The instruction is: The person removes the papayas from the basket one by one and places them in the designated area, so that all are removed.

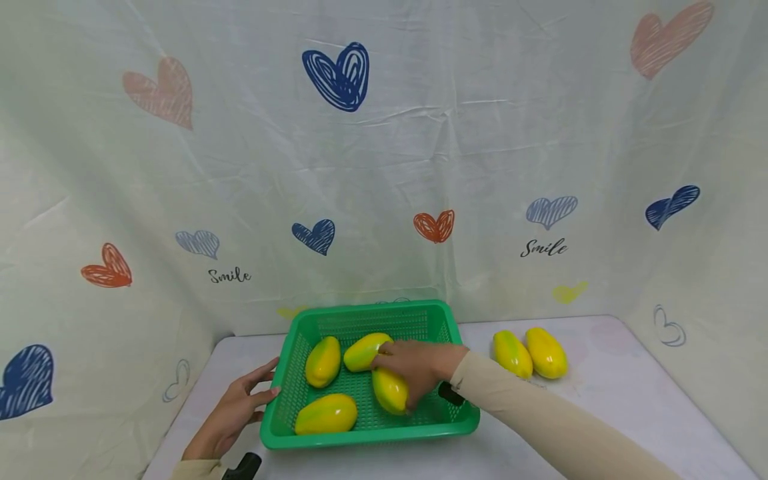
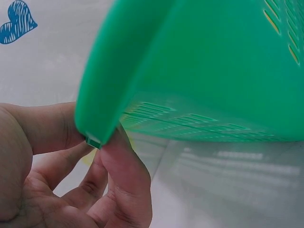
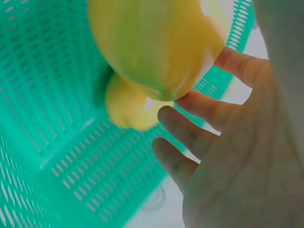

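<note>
My right hand (image 1: 420, 367) reaches into a green plastic basket (image 1: 366, 438) and holds a glossy yellow papaya (image 1: 389, 392), its fingers on one end and thumb on the other. In the right wrist view, fingertips press on the side of that papaya (image 3: 152, 47), which has a green streak. Around it in the basket lie three more: one papaya (image 1: 366, 352) just behind, another (image 1: 323, 362) at the back left, and a third (image 1: 327, 415) at the front left. My left hand (image 1: 234, 408) pinches the basket's left rim (image 2: 107, 95) between thumb and fingers.
Two more papayas (image 1: 530, 353) lie side by side on the white tabletop (image 1: 606, 400), right of the basket. A pale cloth backdrop (image 1: 384, 167) printed with hearts stands close behind the basket and at both sides.
</note>
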The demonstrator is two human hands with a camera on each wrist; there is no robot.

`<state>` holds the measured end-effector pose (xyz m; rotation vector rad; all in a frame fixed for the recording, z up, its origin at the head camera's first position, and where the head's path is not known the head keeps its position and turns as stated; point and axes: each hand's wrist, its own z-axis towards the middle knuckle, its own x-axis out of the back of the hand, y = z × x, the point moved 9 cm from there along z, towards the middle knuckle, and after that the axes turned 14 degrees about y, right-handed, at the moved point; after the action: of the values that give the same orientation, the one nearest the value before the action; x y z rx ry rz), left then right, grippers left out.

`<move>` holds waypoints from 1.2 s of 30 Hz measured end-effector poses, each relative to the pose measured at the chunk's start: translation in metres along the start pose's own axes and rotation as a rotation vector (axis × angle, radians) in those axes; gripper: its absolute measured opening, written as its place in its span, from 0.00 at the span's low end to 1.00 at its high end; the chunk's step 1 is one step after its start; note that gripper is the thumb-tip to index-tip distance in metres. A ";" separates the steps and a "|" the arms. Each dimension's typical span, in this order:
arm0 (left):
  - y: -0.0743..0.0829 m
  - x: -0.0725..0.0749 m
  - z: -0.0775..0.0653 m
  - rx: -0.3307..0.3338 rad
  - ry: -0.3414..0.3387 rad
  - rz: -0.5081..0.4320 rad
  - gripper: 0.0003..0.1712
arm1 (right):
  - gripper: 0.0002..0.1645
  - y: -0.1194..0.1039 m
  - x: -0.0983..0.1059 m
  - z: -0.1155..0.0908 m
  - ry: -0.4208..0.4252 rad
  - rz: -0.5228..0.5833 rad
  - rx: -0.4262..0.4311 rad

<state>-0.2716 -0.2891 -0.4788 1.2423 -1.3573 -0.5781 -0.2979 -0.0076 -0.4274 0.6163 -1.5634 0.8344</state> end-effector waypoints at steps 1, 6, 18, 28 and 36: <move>0.000 0.000 0.000 0.001 -0.001 0.000 0.41 | 0.55 0.001 0.005 -0.003 0.016 0.007 0.003; -0.001 0.000 0.000 0.001 -0.011 -0.003 0.41 | 0.55 0.012 0.029 -0.019 0.094 0.080 -0.007; -0.001 0.000 0.000 0.013 -0.023 0.010 0.42 | 0.56 0.050 0.064 -0.075 0.276 0.191 -0.035; -0.003 -0.001 0.002 0.014 -0.017 0.016 0.42 | 0.55 0.083 0.074 -0.127 0.399 0.213 -0.098; -0.002 -0.001 0.002 0.010 -0.021 0.012 0.43 | 0.55 0.115 0.074 -0.168 0.455 0.197 -0.195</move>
<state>-0.2726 -0.2889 -0.4817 1.2382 -1.3855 -0.5778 -0.2981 0.2003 -0.3665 0.1168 -1.2765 0.8831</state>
